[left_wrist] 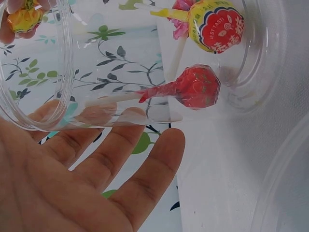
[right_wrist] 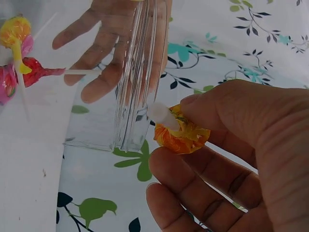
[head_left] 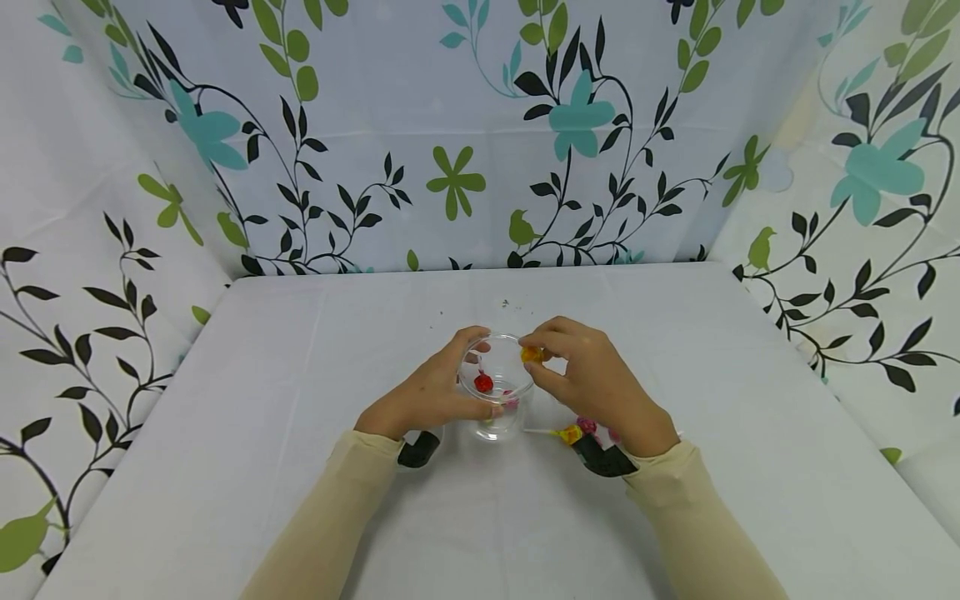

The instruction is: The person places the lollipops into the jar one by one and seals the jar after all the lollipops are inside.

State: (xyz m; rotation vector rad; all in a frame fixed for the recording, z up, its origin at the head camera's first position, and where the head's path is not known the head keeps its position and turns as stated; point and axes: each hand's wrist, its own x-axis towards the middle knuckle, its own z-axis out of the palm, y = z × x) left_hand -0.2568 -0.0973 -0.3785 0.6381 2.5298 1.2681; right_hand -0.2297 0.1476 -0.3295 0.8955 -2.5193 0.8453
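Observation:
My left hand (head_left: 427, 392) grips a clear jar (head_left: 517, 417) from its left side, thumb on the near wall and fingers behind. Inside the jar lie a red-wrapped lollipop (left_wrist: 198, 87), a yellow-and-red one (left_wrist: 219, 26) and a pink one (right_wrist: 7, 83). At the right side of the jar's rim, my right hand (head_left: 592, 367) pinches a yellow-orange lollipop (right_wrist: 181, 135) by its wrapped head between thumb and fingers. Its white stick points toward the jar mouth in the right wrist view.
Beside my right wrist, a yellow lollipop (head_left: 570, 433) and a pink one (head_left: 587, 425) lie on the white table (head_left: 225, 467). A clear round-edged piece (left_wrist: 285, 188) is near my left wrist. Leaf-patterned cloth (head_left: 360, 100) surrounds the table's back and sides.

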